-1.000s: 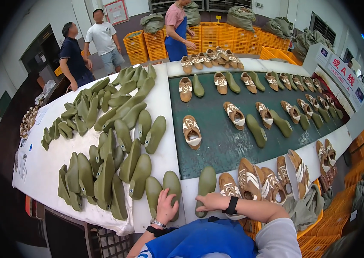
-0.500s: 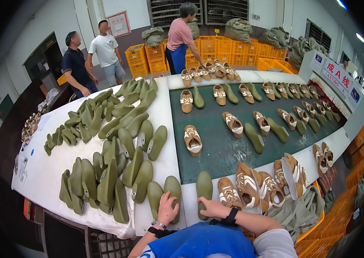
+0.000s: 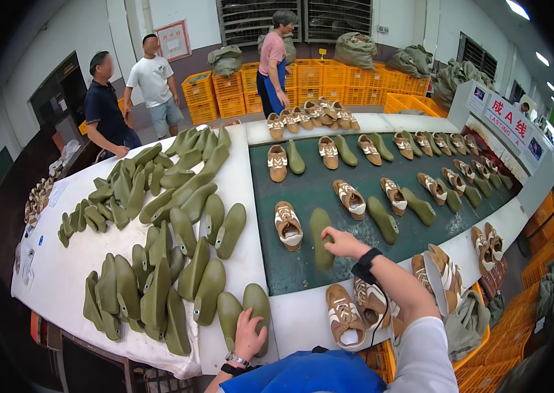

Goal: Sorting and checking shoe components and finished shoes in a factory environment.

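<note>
My right hand (image 3: 345, 243) grips the edge of a green shoe last (image 3: 320, 236) over the dark green belt (image 3: 290, 272), beside a brown-and-white sneaker (image 3: 288, 226). Whether that last touches the belt, I cannot tell. At the near white edge, my left hand (image 3: 248, 339) has its curved fingers around the lower part of another green last (image 3: 257, 302). Close against it on the left lies one more green last (image 3: 228, 316). Sneakers and lasts stand in rows along the belt, some of them side by side.
A large heap of green lasts (image 3: 126, 288) covers much of the white table (image 3: 54, 262) on the left. Several sneakers (image 3: 344, 314) line the near edge by my right arm. Across the belt stands a person in a blue apron (image 3: 274, 78); two people (image 3: 108, 108) stand far left.
My right hand has carried its last forward from the near white edge to the belt, beside the sneaker. My left hand stays on its last. The person across has straightened up.
</note>
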A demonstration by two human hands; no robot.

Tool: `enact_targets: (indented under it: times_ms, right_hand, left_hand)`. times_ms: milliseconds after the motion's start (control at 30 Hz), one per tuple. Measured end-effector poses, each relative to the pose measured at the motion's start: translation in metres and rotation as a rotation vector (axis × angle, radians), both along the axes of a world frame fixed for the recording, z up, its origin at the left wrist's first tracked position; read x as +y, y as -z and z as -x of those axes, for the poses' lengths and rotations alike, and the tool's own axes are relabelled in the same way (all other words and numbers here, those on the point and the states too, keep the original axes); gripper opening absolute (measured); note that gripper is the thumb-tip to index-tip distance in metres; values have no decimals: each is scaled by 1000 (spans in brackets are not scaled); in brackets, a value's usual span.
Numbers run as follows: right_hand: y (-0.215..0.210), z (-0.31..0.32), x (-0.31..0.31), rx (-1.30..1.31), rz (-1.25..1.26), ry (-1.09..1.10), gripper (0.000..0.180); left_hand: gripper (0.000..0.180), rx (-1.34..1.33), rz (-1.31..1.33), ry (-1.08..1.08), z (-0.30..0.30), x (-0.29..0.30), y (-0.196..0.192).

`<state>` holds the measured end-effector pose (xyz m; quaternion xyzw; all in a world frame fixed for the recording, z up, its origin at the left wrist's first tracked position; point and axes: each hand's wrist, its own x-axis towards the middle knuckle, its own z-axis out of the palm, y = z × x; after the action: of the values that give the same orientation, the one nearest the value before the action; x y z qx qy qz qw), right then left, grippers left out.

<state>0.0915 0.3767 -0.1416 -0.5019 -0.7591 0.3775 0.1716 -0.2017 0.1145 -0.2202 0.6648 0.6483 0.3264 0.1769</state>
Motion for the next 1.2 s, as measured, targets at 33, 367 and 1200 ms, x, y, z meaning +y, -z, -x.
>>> enact_targets:
  times_ms: [33, 367, 1200]
  right_hand:
    - [19, 1, 8, -267, -333, -50, 26]
    - [64, 0, 2, -625, -14, -88, 49]
    - [-53, 119, -236, -168, -244, -938, 30]
  left_hand:
    - [27, 2, -4, 5, 0, 1, 0]
    - [26, -2, 0, -7, -3, -3, -3]
    - [35, 1205, -255, 288, -8, -31, -135]
